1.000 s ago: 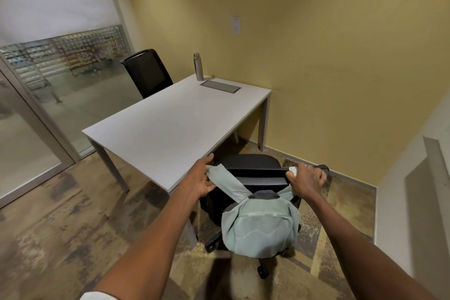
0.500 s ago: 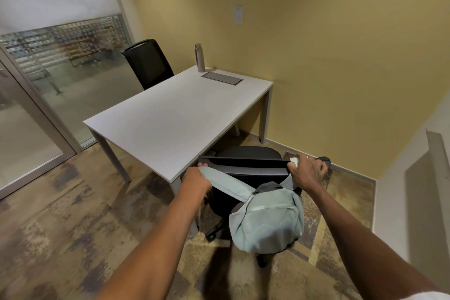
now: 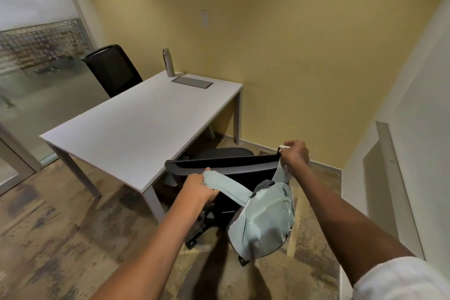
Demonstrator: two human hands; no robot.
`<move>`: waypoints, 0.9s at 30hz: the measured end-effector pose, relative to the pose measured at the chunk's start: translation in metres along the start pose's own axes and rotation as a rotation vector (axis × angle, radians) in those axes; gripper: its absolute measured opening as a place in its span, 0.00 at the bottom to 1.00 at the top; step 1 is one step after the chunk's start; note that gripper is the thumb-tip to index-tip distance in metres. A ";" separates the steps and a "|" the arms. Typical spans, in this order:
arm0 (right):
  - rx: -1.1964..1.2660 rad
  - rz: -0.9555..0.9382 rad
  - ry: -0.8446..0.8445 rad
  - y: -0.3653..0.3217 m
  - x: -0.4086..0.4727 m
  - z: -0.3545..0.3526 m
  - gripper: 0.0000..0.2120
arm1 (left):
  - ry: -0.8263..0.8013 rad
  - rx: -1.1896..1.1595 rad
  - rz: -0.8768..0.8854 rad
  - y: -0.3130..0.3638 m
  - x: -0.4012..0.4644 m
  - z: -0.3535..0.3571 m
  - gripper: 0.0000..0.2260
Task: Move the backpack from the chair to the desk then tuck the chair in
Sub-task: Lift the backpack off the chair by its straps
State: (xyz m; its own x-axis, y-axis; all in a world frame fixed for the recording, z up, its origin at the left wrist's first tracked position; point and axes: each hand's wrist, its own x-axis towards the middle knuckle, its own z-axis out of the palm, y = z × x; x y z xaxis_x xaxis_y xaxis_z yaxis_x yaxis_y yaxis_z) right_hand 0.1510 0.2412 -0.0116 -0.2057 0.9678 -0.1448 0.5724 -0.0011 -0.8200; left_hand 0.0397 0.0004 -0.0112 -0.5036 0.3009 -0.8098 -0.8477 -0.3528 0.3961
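We have the pale green backpack (image 3: 264, 220) hanging in the air behind the black office chair (image 3: 226, 165), its bag body below and between our two grips, tilted so the bulk sags toward the right. Our left hand (image 3: 198, 189) is closed in a fist around the end of one wide shoulder strap (image 3: 226, 186); that strap runs from the fist rightward and down to the top of the bag. Our right hand (image 3: 294, 153) is higher, fingers pinched shut on the other strap just at the right end of the chair's backrest top edge; whether it also touches the backrest we cannot tell. The bag's body hangs directly beneath this right grip, in front of the chair back and above the caster base.

The chair stands at the near right corner of the white desk (image 3: 136, 134), seat partly under the desk's right edge. At the desk's far edge stand a metal water bottle (image 3: 168, 62) and, beside it, a flat grey cable hatch (image 3: 192, 82). A second black chair (image 3: 112, 69) sits beyond the desk's left edge.
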 end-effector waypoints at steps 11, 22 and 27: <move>0.012 0.072 -0.014 0.042 0.015 -0.060 0.14 | -0.171 -0.114 -0.124 -0.054 -0.015 0.035 0.16; 0.047 0.032 -0.358 0.026 -0.031 -0.130 0.10 | -0.421 0.440 -0.002 -0.090 -0.040 0.051 0.15; 0.036 -0.020 -0.320 0.006 -0.043 -0.166 0.08 | -0.666 1.081 0.303 -0.118 -0.056 0.058 0.23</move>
State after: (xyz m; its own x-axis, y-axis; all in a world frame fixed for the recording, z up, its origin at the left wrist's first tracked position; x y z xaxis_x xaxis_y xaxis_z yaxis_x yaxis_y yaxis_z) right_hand 0.2948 0.2410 0.0818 -0.4589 0.8398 -0.2901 0.5382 0.0030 -0.8428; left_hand 0.1584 0.0762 0.0121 -0.4185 0.8239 -0.3822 -0.2339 0.3088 0.9219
